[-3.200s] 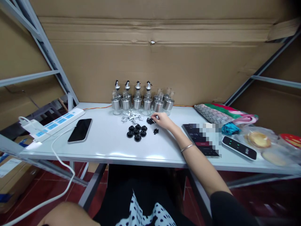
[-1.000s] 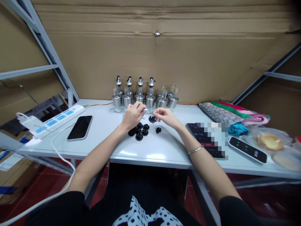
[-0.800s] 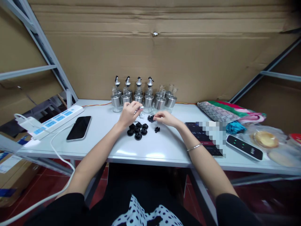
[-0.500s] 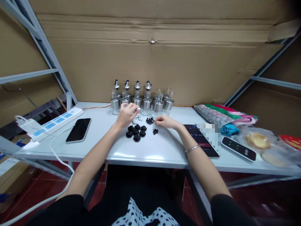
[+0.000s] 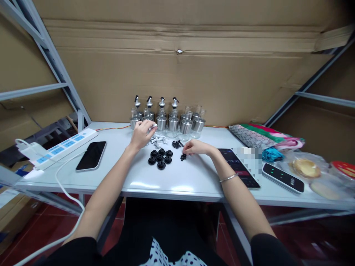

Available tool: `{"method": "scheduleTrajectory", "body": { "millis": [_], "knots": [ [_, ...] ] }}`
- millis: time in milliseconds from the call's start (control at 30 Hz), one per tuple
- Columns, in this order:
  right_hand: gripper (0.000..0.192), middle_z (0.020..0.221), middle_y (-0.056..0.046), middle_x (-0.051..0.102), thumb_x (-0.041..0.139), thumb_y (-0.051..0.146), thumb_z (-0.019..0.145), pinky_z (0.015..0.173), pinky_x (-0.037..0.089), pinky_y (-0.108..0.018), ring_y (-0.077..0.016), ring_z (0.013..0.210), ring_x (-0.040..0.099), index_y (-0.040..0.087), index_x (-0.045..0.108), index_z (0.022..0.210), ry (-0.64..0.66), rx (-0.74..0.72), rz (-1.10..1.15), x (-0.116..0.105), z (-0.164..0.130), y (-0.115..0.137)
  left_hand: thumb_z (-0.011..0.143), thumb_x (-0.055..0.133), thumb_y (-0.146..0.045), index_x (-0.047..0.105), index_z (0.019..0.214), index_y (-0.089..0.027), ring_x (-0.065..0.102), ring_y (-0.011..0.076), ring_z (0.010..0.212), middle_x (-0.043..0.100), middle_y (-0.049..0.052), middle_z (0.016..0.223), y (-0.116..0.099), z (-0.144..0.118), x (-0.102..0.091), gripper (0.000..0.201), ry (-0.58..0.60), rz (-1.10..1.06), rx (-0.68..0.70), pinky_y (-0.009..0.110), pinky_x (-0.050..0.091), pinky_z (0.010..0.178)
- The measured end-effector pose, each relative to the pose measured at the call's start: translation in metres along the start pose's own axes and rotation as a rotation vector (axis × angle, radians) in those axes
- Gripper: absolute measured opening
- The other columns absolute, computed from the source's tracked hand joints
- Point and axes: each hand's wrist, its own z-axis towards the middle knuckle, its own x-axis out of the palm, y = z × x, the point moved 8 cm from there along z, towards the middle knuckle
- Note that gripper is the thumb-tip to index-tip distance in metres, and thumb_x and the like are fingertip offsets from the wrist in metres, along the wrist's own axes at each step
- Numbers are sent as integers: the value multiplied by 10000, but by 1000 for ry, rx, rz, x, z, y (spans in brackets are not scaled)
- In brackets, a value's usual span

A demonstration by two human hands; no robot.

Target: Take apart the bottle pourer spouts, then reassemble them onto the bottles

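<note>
My left hand [image 5: 141, 134] is closed on a small silvery-white piece [image 5: 155, 125], held just above the table in front of the bottles. Under that hand lies a pile of similar silvery pieces [image 5: 158, 140]. My right hand [image 5: 197, 147] is pinched, its fingertips down beside a small cluster of tiny black parts [image 5: 183, 157]; whatever lies between them is too small to make out. Behind it is a second group of small black parts [image 5: 176, 144]. Several round black stoppers [image 5: 160, 158] stand grouped between my forearms.
Glass bottles with steel sleeves [image 5: 173, 123] line the back, several topped with pourers [image 5: 162, 102]. To the left lie a phone [image 5: 91, 155] and a power strip [image 5: 66, 147] with a white cable. At right are a tablet [image 5: 248, 181], a black-faced device [image 5: 283, 178] and plastic-wrapped food [image 5: 306, 168].
My left hand has shifted left with the silvery piece, uncovering more of the pile. My right hand has lowered slightly toward the nearer tiny black parts.
</note>
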Motion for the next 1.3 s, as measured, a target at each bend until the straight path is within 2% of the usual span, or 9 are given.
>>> {"method": "scheduleTrajectory", "body": {
  "millis": [133, 233, 467, 600, 833, 933, 1133, 1300],
  "knots": [
    [153, 574, -12, 629, 584, 259, 698, 501, 400, -220, -81, 474, 491, 143, 654, 627, -6, 4, -8, -1, -5, 4, 897, 438, -316, 579, 926, -182, 563, 180, 872, 641, 52, 917, 1, 0, -4, 197, -26, -12, -6, 314, 355, 838],
    [207, 568, -34, 642, 584, 297, 742, 466, 397, -217, -96, 476, 537, 137, 662, 637, -25, 62, 20, -2, -7, 4, 898, 436, -316, 577, 921, -181, 561, 179, 868, 636, 53, 915, 2, 0, -4, 197, -20, -17, -17, 305, 365, 822],
    [221, 536, -43, 651, 679, 300, 716, 481, 470, -216, -123, 494, 615, 124, 631, 591, 11, 161, 144, 7, -7, 1, 898, 442, -317, 577, 963, -163, 559, 174, 858, 621, 60, 935, -4, -1, 4, 215, 43, -63, 33, 280, 381, 765],
    [222, 551, -29, 651, 692, 317, 714, 482, 484, -202, -109, 488, 611, 118, 639, 633, 5, 143, 163, 7, -5, 0, 895, 445, -310, 577, 950, -164, 554, 167, 820, 611, 52, 895, -5, -2, 7, 205, 69, -83, 33, 274, 393, 747],
    [281, 525, -8, 613, 619, 345, 783, 486, 457, -187, -71, 451, 549, 130, 582, 606, -136, 7, 134, -9, -1, 4, 891, 452, -307, 579, 928, -160, 553, 164, 802, 605, 47, 862, -7, -2, 7, 198, 71, -107, 43, 267, 405, 737],
    [311, 524, -14, 615, 613, 378, 789, 469, 446, -191, -74, 443, 549, 139, 554, 600, -153, 41, 121, -11, -3, 4, 891, 454, -313, 580, 925, -158, 563, 164, 802, 618, 44, 864, -7, -3, 8, 202, 76, -98, 41, 270, 401, 740],
    [305, 551, -16, 622, 659, 398, 752, 424, 418, -183, -98, 467, 593, 143, 542, 631, -5, 174, 89, 2, -10, 1, 883, 463, -314, 582, 920, -166, 588, 176, 849, 648, 49, 915, -8, -4, 15, 193, 117, -86, 33, 281, 403, 766],
    [375, 552, -16, 622, 654, 491, 730, 412, 412, -178, -101, 471, 601, 141, 551, 644, 55, 117, 104, 13, -6, 5, 875, 470, -304, 586, 920, -163, 594, 186, 847, 649, 55, 908, -11, -5, 18, 187, 156, -102, 29, 290, 423, 765]
  ]
}}
